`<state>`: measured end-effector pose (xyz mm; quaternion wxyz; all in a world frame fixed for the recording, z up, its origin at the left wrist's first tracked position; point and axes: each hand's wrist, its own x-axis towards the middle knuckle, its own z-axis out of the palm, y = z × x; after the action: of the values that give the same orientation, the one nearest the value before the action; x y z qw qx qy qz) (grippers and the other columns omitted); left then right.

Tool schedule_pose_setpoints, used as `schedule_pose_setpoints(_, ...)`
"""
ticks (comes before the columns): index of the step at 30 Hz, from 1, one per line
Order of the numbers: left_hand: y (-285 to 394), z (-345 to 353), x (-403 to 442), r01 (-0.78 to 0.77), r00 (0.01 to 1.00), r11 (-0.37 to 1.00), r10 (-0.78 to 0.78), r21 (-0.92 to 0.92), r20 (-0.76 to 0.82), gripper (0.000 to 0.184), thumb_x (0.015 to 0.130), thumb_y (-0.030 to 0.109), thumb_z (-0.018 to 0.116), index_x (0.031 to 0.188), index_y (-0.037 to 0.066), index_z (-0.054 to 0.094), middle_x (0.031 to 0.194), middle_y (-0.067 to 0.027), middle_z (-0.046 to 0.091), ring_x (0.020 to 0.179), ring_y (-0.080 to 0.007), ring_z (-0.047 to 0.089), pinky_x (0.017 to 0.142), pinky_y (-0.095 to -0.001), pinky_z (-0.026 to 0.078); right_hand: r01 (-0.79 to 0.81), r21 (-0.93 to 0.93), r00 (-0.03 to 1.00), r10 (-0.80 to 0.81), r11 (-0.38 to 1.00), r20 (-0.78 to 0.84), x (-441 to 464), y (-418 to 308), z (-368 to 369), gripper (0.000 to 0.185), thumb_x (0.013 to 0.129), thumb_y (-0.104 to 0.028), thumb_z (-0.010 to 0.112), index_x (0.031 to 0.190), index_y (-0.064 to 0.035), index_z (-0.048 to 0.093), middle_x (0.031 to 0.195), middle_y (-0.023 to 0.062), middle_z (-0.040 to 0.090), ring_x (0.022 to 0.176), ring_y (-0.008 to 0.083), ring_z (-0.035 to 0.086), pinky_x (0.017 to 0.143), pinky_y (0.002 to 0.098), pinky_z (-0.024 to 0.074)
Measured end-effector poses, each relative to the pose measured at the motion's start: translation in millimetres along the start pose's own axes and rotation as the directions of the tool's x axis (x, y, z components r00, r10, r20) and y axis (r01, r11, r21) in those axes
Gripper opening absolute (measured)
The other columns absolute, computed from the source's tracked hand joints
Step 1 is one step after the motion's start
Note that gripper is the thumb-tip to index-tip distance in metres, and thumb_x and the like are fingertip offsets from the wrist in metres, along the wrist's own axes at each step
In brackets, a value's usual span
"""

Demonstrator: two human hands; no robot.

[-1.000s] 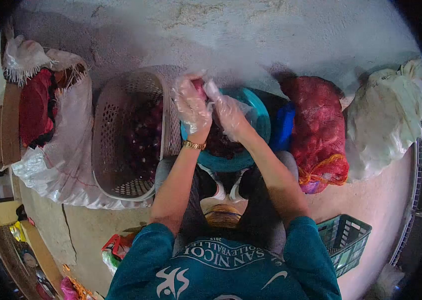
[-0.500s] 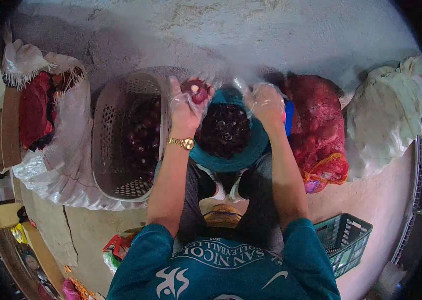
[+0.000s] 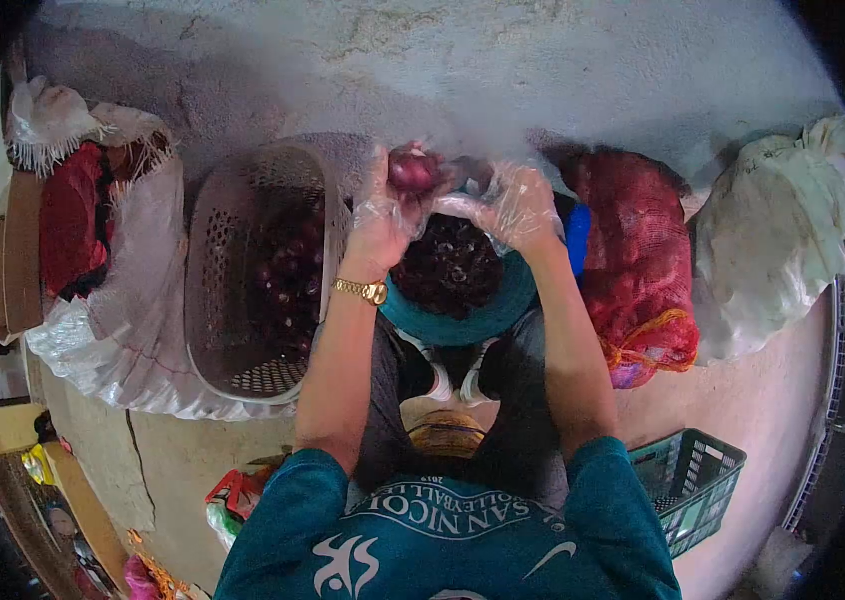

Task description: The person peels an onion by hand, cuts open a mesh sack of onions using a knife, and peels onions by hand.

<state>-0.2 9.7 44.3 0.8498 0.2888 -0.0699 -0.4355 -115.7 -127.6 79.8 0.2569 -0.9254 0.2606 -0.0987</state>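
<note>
My left hand (image 3: pixel 383 228), in a clear plastic glove, is closed around a red onion (image 3: pixel 416 171). Close beside the onion is my right hand (image 3: pixel 520 208), gloved the same way, its fingers curled inward. Something dark and blurred shows between the hands; I cannot make out what the right hand holds. Below both hands, between the knees, stands a blue-green tub (image 3: pixel 468 328) with dark onion skins (image 3: pixel 448 265) in it. To the left, a grey perforated basket (image 3: pixel 205 290) holds several red onions (image 3: pixel 288 270).
A full red mesh sack (image 3: pixel 633 265) stands right of the tub, with a white sack (image 3: pixel 773 240) beyond it. At far left is an open white woven sack (image 3: pixel 138 290). A green crate (image 3: pixel 688 490) sits at lower right. A wall (image 3: pixel 423 70) rises ahead.
My right hand has moved left, toward the onion, its fingers now turned inward. The onion has been turned in my left hand, its pale cut end no longer facing the camera.
</note>
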Motion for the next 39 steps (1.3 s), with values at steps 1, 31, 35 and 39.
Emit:
schedule_pose_setpoints(1, -0.1, -2.6, 0.1, 0.004, 1.000, 0.998, -0.004, 0.058, 0.004, 0.048, 0.093, 0.039, 0.050, 0.114, -0.004, 0.051, 0.112, -0.0188, 0.058, 0.113, -0.0323, 0.052, 0.099, -0.0438, 0.041, 0.002, 0.000, 1.000, -0.002, 1.000, 0.001, -0.8, -2.3, -1.5, 0.078, 0.056, -0.073, 0.068, 0.096, -0.0062, 0.067, 0.086, 0.0189, 0.067, 0.087, 0.0348, 0.064, 0.078, 0.0395, 0.0498)
schedule_pose_setpoints(31, -8.9, -11.5, 5.9, 0.112, 0.993, 0.928, -0.095, 0.355, -0.066, 0.065, 0.091, 0.062, 0.037, 0.106, 0.003, 0.059, 0.102, -0.0109, 0.063, 0.096, -0.0232, 0.060, 0.087, -0.0388, 0.047, 0.270, -0.082, 0.961, -0.274, 0.959, -0.038, 14.6, 19.0, 38.5, 0.057, 0.077, -0.061, 0.058, 0.086, -0.0055, 0.067, 0.067, 0.0190, 0.061, 0.064, 0.0389, 0.060, 0.059, 0.0448, 0.0463)
schedule_pose_setpoints(35, -8.1, -13.4, 6.1, 0.149, 0.989, 0.923, -0.132, 0.355, -0.072, 0.065, 0.090, 0.063, 0.037, 0.105, 0.004, 0.059, 0.103, -0.0110, 0.063, 0.096, -0.0236, 0.060, 0.086, -0.0386, 0.048, 0.318, -0.027, 0.948, -0.319, 0.948, -0.014, 11.5, 15.9, 32.5, 0.054, 0.080, -0.058, 0.056, 0.086, -0.0049, 0.067, 0.070, 0.0201, 0.061, 0.068, 0.0394, 0.060, 0.063, 0.0457, 0.0467)
schedule_pose_setpoints(39, -4.6, 3.2, -0.8, 0.150, 0.981, 0.924, -0.093, 0.352, -0.173, 0.060, 0.088, 0.062, 0.043, 0.099, 0.006, 0.060, 0.095, -0.0084, 0.063, 0.088, -0.0208, 0.060, 0.080, -0.0367, 0.049, 0.233, -0.094, 0.960, -0.214, 0.968, 0.182, 4.7, -5.2, 9.4, 0.055, 0.080, -0.057, 0.055, 0.084, -0.0032, 0.068, 0.073, 0.0210, 0.062, 0.074, 0.0390, 0.061, 0.066, 0.0453, 0.0475)
